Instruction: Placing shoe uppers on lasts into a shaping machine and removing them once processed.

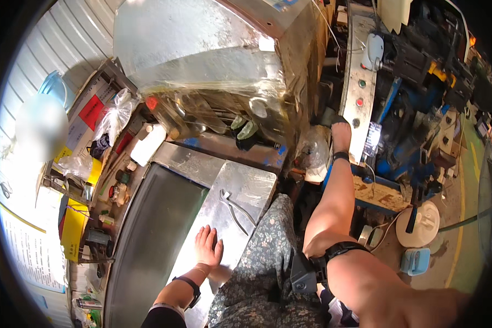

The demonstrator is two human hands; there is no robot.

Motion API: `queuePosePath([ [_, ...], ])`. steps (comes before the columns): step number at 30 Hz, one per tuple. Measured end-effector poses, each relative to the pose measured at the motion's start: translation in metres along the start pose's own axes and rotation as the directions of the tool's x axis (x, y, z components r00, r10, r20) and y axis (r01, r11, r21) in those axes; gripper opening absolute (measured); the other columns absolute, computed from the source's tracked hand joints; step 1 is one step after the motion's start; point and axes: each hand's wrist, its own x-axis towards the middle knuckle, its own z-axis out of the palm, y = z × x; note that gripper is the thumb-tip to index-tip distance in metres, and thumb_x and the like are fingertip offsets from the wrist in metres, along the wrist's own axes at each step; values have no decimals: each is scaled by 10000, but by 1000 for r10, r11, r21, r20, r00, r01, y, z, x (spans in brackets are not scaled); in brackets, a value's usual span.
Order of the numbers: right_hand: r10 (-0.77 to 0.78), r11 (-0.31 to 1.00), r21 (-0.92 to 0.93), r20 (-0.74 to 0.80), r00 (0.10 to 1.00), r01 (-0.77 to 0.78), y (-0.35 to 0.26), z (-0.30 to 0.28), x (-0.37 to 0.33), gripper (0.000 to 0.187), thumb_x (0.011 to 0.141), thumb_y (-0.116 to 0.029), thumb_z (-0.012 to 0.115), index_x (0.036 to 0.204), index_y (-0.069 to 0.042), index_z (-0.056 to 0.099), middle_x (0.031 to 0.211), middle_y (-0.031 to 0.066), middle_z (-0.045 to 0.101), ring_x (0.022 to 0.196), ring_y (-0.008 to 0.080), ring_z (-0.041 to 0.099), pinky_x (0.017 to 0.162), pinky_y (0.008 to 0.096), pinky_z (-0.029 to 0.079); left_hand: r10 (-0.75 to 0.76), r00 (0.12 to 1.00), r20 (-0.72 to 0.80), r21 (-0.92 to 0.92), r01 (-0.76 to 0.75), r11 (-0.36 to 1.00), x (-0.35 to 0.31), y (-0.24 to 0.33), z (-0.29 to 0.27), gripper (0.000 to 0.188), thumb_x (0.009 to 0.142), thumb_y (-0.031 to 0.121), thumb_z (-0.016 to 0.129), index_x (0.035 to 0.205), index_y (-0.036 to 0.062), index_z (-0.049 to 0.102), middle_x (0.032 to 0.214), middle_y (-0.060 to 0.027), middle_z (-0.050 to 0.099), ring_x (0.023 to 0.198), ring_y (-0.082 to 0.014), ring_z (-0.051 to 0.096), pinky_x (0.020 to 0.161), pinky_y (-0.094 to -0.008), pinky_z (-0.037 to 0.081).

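Observation:
My left hand (206, 249) lies flat, fingers stretched, on a bright metal plate (259, 183) in front of me. Just beyond its fingertips, a pair of metal pincers (236, 212) rests on the same plate, touched by neither hand. My right arm reaches far forward. My right hand (341, 134) is at the left edge of a long pale control panel (359, 76), beside its row of round buttons. Its fingers are foreshortened and partly hidden, so their grip does not show. A lit phone-like screen (372, 136) stands right of that hand.
A dark belt (158, 218) runs along the plate's left. Ahead stands a large metal machine housing (202, 49) with clear plastic over it. Gloves (246, 131) lie under the housing. A cluttered shelf (120, 191) lines the left; a white lidded bucket (418, 224) and blue basket (415, 261) stand right.

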Motion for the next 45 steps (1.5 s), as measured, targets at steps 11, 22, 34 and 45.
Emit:
queuePosePath([
  [11,-55,998,-42,-186,981,48,0,-7,-4,123,821,-80,545,904,-106,631,902,112,618,920,269,614,814,392,478,5,1000,7,-1,-5,1000,0,1,1,499,918,274,555,1334,-1,542,1446,-265,459,1360,-461,384,1138,-530,287],
  [22,-9,1000,16,-40,999,10,3,1,-2,123,821,-100,544,859,-122,660,885,96,654,912,261,633,814,386,492,30,1000,0,5,-30,1000,1,-2,1,493,924,278,549,1330,-1,546,1438,-265,468,1359,-470,382,1138,-528,285],
  [34,-35,999,-42,-93,995,31,0,-3,0,131,841,-82,535,833,-130,657,854,105,652,874,260,643,772,391,496,-32,999,-29,4,32,999,1,5,-3,481,905,288,570,1304,19,571,1427,-234,485,1342,-452,405,1124,-533,305],
  [45,19,992,125,-87,996,-8,4,19,2,110,868,-88,527,935,-114,610,901,118,621,882,262,619,767,392,496,-33,997,-74,-33,30,999,-2,-4,8,498,910,317,581,1333,54,571,1435,-216,493,1367,-413,406,1144,-529,283],
])
